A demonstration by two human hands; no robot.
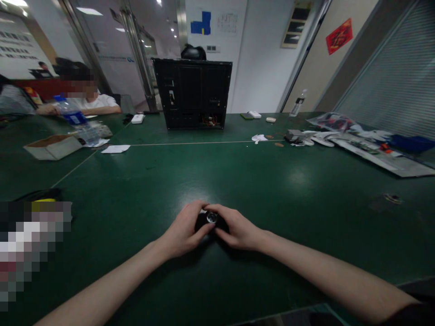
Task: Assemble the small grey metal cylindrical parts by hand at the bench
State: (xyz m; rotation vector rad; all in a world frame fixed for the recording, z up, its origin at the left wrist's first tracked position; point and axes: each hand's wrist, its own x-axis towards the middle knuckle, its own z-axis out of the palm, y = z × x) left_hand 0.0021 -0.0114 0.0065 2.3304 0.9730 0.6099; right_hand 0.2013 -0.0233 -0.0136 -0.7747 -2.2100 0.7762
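Gripping a black object with a round, shiny centre (211,218) between left hand (185,228) and right hand (239,227), close together, over the near-middle of the green tabletop (146,170).

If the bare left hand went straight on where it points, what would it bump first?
The left hand would likely first push the small black object with a shiny silver round centre that it touches, then the bare right hand; exact depth is unclear.
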